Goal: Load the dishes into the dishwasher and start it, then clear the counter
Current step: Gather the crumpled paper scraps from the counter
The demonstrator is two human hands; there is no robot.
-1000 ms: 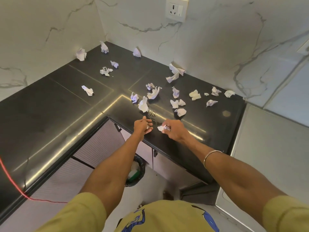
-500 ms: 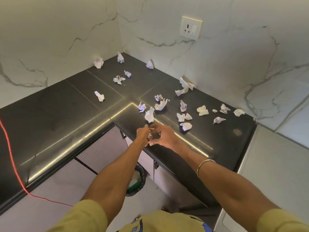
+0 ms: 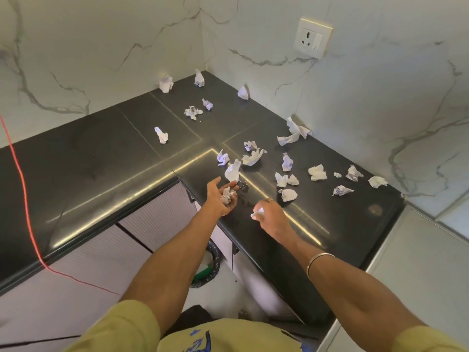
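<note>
Grip: the right hand (image 3: 272,216) pinches a small paper scrap (image 3: 257,213) between fingertips, while the left hand (image 3: 221,196), palm up and loosely cupped, cradles a crumpled paper ball (image 3: 226,196). Judged feather-light, soft and crushable, each wad takes a pinch anywhere. More paper wads (image 3: 287,194) lie scattered over the black surface (image 3: 101,158).

left hand (image 3: 223,196): palm up over the desk (image 3: 101,161) edge, cupping a crumpled paper wad (image 3: 226,195)
right hand (image 3: 269,214): fingers (image 3: 264,205) pinched on a small white scrap (image 3: 257,213)
desk: black, littered with crumpled papers (image 3: 253,156)
wall: marble, socket (image 3: 312,38)
floor: bin (image 3: 206,268) beneath
</note>
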